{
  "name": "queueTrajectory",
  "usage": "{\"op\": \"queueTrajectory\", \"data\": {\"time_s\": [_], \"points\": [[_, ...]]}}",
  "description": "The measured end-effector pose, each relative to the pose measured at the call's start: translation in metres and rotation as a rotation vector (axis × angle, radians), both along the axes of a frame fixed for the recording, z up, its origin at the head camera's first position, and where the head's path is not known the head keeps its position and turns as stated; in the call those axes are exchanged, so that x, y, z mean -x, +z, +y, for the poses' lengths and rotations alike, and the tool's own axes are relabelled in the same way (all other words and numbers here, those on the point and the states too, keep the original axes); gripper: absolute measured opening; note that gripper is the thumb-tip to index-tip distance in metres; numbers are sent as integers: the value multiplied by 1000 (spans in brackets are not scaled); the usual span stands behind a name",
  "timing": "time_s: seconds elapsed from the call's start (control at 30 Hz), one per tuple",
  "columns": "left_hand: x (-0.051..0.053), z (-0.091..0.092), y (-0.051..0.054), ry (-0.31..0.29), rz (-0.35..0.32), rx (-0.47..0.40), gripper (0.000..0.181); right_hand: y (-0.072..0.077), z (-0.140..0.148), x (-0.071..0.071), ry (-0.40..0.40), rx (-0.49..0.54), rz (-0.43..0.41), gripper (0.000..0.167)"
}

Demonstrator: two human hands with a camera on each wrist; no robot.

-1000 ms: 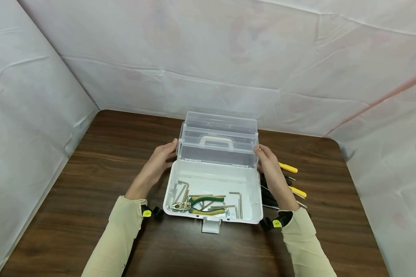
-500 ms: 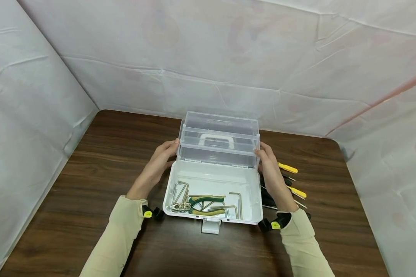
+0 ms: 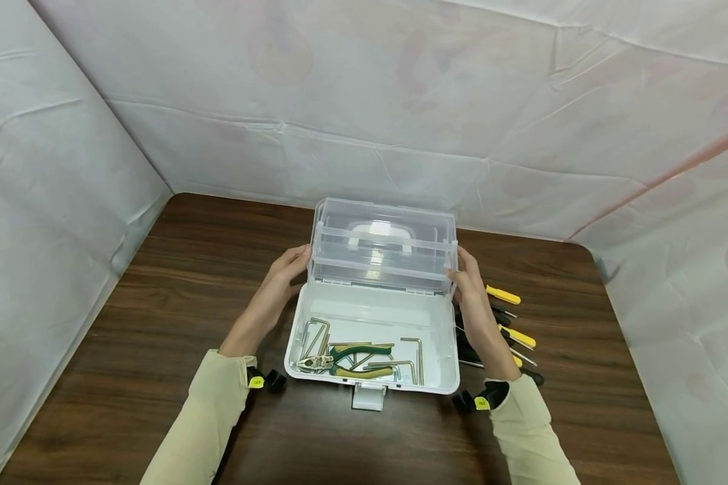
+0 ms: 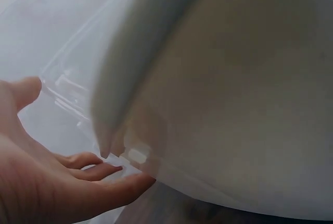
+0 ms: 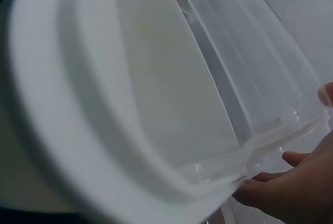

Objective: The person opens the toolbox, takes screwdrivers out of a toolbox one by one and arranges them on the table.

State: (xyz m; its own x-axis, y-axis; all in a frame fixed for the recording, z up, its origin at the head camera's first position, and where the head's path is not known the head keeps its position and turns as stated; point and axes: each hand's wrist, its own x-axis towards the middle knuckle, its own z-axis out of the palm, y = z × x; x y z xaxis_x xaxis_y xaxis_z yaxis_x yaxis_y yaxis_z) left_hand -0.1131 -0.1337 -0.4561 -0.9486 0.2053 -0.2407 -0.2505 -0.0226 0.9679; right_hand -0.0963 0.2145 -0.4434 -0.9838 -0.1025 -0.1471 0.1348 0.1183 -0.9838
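Note:
A white toolbox [image 3: 376,306] stands on the table with its clear lid [image 3: 379,217] raised at the back. Clear folding trays [image 3: 382,263] sit in front of the lid. My left hand [image 3: 273,286] touches the left side of the lid, its fingers extended along the edge. On the right, my right hand [image 3: 476,313] holds the trays' corner, thumb in front and fingers behind. Green-and-yellow pliers [image 3: 360,370] and several hex keys [image 3: 415,360] lie in the bottom. Close plastic fills much of the left wrist view; some fingertips are partly hidden.
Several screwdrivers with yellow [image 3: 503,295] and black handles [image 3: 532,377] lie right of the toolbox, partly behind my right arm. A white latch [image 3: 368,397] hangs at the box's front. White sheeting [image 3: 340,101] rises behind the brown table [image 3: 218,229].
The lid and trays have shifted slightly; the trays' front edge sits a little lower, and the handle behind them appears higher. My right hand has moved slightly with them. The tools inside stay put.

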Motion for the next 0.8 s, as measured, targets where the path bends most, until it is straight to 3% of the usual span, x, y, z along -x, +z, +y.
{"op": "queueTrajectory", "data": {"time_s": [0.5,0.8], "points": [[-5,-7,-5,-41,121,-37,65,-9,6,-8,75,35,160,68],[-10,-9,-6,-79,188,-63,64,-13,6,-16,67,34,221,74]]}}
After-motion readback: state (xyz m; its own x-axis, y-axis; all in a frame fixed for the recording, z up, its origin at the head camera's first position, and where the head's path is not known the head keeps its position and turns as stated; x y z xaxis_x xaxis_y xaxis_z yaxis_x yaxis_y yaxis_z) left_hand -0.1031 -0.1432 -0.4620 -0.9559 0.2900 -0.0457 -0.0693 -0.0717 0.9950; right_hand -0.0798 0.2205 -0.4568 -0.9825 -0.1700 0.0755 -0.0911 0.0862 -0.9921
